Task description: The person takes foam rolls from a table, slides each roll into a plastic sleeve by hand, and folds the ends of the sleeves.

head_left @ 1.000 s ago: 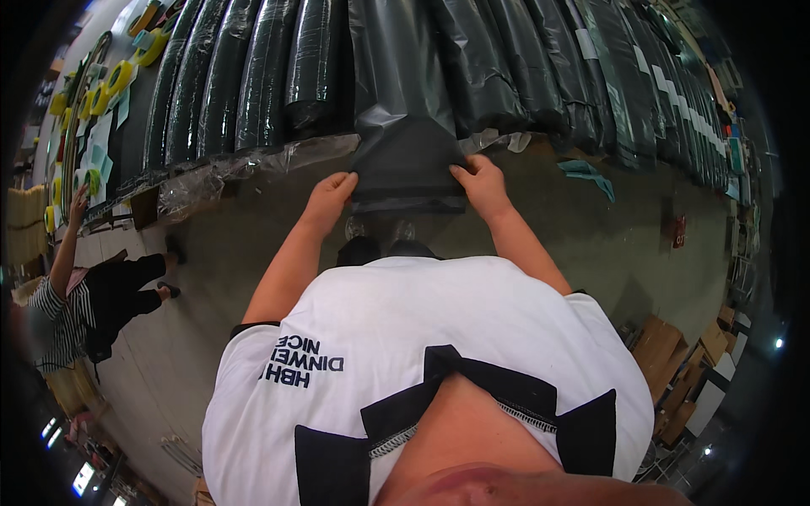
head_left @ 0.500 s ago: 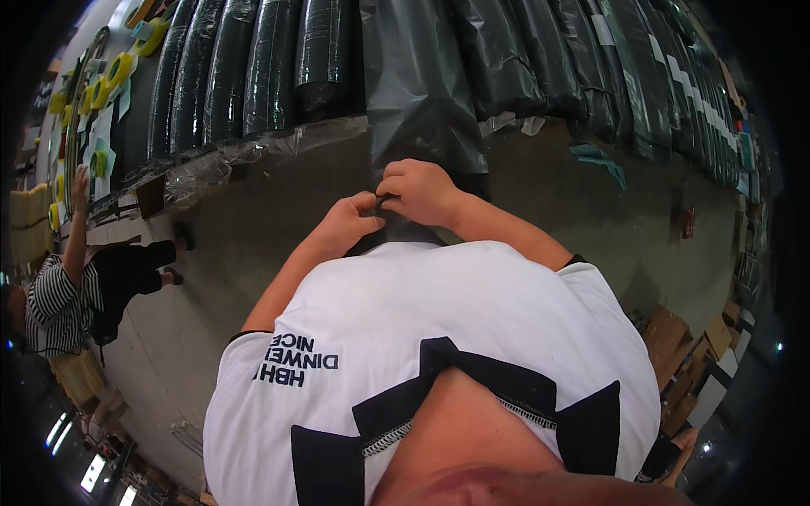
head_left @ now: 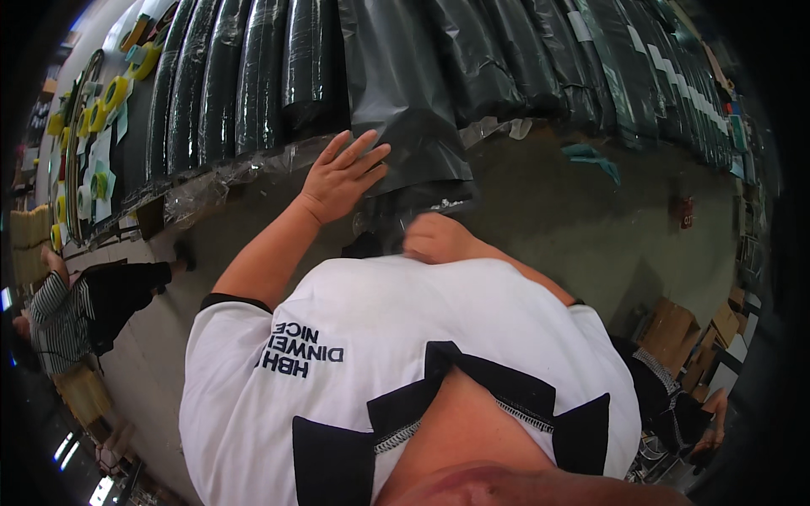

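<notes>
In front of me a dark grey plastic sleeve (head_left: 409, 126) hangs over the table's near edge, its wide lower end loose. My left hand (head_left: 346, 175) is raised at the left side of this sleeve, fingers spread, holding nothing. Close to my shirt, below the sleeve's end, my right hand (head_left: 440, 239) is curled closed and slightly blurred. Its fingertips face away, so what they grip, if anything, is hidden. Dark material (head_left: 392, 215) shows between the sleeve's lower edge and my right hand.
Wrapped black rolls (head_left: 261, 76) lie side by side to the left, more dark sleeved rolls (head_left: 540, 67) to the right. Yellow tape rolls (head_left: 114, 93) sit far left. A teal glove-like piece (head_left: 593, 158) lies right. One person (head_left: 59, 316) is at left, another (head_left: 675, 396) at lower right.
My hands were together at the sleeve's lower end. The left has moved up and opened; the right has drawn down toward my body. The person at lower right has come further into view.
</notes>
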`<state>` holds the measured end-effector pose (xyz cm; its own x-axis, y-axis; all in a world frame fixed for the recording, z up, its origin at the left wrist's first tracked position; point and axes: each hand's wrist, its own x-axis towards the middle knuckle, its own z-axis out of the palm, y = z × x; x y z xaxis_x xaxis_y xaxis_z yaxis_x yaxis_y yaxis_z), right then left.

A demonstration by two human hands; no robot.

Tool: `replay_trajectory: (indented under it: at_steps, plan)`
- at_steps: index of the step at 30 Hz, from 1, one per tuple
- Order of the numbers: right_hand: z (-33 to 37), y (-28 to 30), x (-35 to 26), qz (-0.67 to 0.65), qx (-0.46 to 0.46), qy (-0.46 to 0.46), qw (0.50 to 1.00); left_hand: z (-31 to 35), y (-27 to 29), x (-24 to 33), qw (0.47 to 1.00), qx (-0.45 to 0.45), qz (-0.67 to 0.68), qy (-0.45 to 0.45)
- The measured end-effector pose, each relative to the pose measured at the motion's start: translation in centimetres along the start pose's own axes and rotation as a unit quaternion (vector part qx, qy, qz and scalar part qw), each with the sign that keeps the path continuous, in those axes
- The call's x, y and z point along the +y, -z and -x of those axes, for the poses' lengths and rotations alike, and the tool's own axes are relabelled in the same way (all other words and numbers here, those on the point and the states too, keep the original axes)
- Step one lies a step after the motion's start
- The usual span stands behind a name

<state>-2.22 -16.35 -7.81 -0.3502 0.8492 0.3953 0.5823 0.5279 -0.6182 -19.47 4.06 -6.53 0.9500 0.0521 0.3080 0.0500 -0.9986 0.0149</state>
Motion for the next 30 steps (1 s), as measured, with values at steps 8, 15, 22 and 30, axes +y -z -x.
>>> replay_trajectory:
  at_steps: [8, 15, 22, 30]
  plan:
    - [28.2, 1.3, 2.5, 0.046, -0.563, -0.566, 0.601, -0.5, -1.0, -2.8, 0.996, -0.014, -0.015, -0.086]
    - [6.6, 9.3, 7.8, 0.342, 0.014, -0.131, 0.931, -3.0, -1.7, -4.1, 0.991, -0.054, -0.026, -0.124]
    - [-0.3, 9.6, 11.9, 0.272, -0.045, 0.101, 0.956, -2.5, -0.9, -4.5, 0.986, -0.104, 0.039, -0.124]
    - [-1.6, 9.9, 11.8, -0.049, 0.218, -0.095, 0.970, -1.9, -3.0, -1.8, 0.909, 0.118, 0.357, 0.181]
